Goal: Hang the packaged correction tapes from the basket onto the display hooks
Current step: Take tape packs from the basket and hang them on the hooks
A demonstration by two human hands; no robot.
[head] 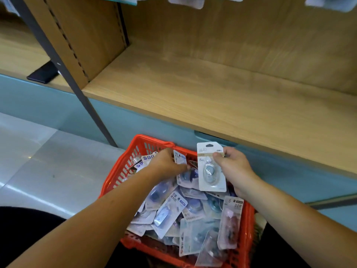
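Observation:
A red plastic basket (pixel 133 151) sits on the floor, heaped with several packaged correction tapes (pixel 170 211). My right hand (pixel 231 165) pinches the top of one white carded correction tape (pixel 211 171) and holds it upright above the pile. My left hand (pixel 168 161) reaches into the far end of the basket, fingers curled down among the packs, gripping a small pack (pixel 179 156) that sticks up beside it. Hanging packs (pixel 185 0) show at the top edge; the hooks themselves are out of view.
A wooden shelf board (pixel 212 97) runs above the basket over a pale blue base (pixel 58 111). A dark slanted post (pixel 58 60) and a perforated wooden side panel (pixel 81 39) stand to the left. Shiny floor (pixel 38 161) lies left of the basket.

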